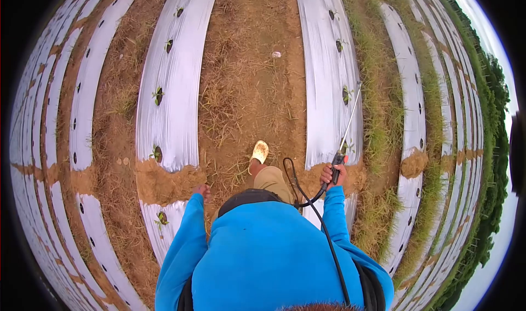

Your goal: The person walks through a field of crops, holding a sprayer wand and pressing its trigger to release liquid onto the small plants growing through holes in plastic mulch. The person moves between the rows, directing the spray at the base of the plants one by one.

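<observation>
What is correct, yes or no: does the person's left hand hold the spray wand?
No, the right hand grips the spray wand, while the left hand is clearly apart from it.

Second foot hidden behind blue shirt (263,250), wand tip (359,84) too small to tell, hair (320,307) cut off below

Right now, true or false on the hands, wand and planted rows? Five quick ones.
1. The right hand grips the wand. True.
2. The left hand grips the wand too. False: the left hand is well off it.
3. A black hose crosses the blue shirt. True.
4. The wand points back at the shirt. False: it points forward, away.
5. Seedlings show at holes in the white sheeting. True.
</observation>
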`<state>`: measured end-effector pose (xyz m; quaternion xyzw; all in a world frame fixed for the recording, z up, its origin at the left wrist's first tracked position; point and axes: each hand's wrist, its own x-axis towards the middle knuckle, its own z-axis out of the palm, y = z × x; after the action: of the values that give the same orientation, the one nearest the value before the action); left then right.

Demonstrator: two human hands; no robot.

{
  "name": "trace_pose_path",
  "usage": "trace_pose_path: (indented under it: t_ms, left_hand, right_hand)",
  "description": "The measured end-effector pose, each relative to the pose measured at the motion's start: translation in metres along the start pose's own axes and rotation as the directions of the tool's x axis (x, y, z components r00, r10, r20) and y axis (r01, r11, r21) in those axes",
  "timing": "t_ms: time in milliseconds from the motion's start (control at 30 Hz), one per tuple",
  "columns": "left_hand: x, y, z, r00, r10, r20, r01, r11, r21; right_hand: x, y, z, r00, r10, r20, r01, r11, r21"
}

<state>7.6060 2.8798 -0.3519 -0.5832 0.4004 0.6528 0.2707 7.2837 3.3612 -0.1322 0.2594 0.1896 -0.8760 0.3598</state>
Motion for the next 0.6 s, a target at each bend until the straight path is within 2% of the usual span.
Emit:
trace_pose_path:
  t_ms: [33,100,167,200,233,267,300,333,400,433,467,500,533,567,600]
  left_hand:
    - [-0.019,0.01,0.003,0.998,-0.062,0.02,0.062,0.998,0.019]
    - [-0.022,0.082,0.018,0.996,-0.08,0.046,0.078,0.996,0.036]
    - [-0.022,0.122,0.04,0.996,0.093,-0.007,-0.093,0.996,0.015]
    - [-0.019,0.148,0.048,0.995,0.095,-0.004,-0.095,0.995,0.009]
    - [-0.016,0.179,0.051,0.93,0.362,-0.066,-0.321,0.885,0.337]
    - [-0.012,0.211,0.057,0.794,0.607,-0.032,-0.456,0.629,0.63]
    - [-0.024,0.248,0.073,0.833,0.553,-0.013,-0.483,0.739,0.47]
    - [-0.005,0.268,0.074,0.84,0.542,-0.012,-0.474,0.746,0.469]
    - [0.059,0.302,0.065,0.766,0.63,0.129,-0.539,0.519,0.663]
    - [-0.018,0.367,0.115,0.91,0.406,-0.076,-0.355,0.863,0.359]
    - [0.028,0.374,0.113,0.91,0.409,-0.069,-0.36,0.862,0.357]
    - [0.076,0.383,0.114,0.97,0.237,-0.049,-0.231,0.968,0.098]
    - [0.113,0.402,0.115,0.998,0.066,0.021,-0.062,0.986,-0.155]
    - [0.099,0.446,0.126,0.998,-0.041,-0.048,0.033,0.988,-0.152]
    - [0.092,0.499,0.138,0.999,-0.032,-0.036,0.026,0.989,-0.146]
  right_hand:
    - [0.021,-0.012,0.025,0.999,-0.021,-0.037,0.022,0.999,0.029]
    - [0.074,-0.043,0.067,1.0,-0.016,0.002,0.016,0.999,0.038]
    - [0.108,-0.071,0.102,1.0,-0.009,-0.007,0.01,1.0,0.018]
    - [0.128,-0.087,0.118,1.0,-0.009,-0.006,0.009,1.0,0.012]
    - [0.149,-0.101,0.131,1.0,-0.009,-0.017,0.009,1.0,-0.003]
    - [0.172,-0.116,0.144,1.0,-0.01,-0.029,0.009,1.0,-0.018]
    - [0.195,-0.128,0.157,0.998,-0.027,-0.057,0.025,0.999,-0.033]
    - [0.215,-0.138,0.169,0.997,-0.024,-0.07,0.022,0.999,-0.034]
    - [0.259,-0.16,0.194,0.995,-0.054,-0.081,0.051,0.998,-0.039]
    - [0.281,-0.173,0.202,0.997,-0.054,-0.051,0.052,0.998,-0.033]
    - [0.303,-0.185,0.214,0.997,-0.061,-0.05,0.059,0.998,-0.037]
    - [0.324,-0.198,0.226,0.997,-0.061,-0.04,0.059,0.997,-0.056]
    - [0.344,-0.21,0.239,0.997,-0.064,-0.03,0.062,0.995,-0.073]
    - [0.365,-0.222,0.249,0.998,-0.044,0.039,0.047,0.996,-0.08]
    - [0.387,-0.234,0.263,0.997,-0.059,0.043,0.062,0.995,-0.084]
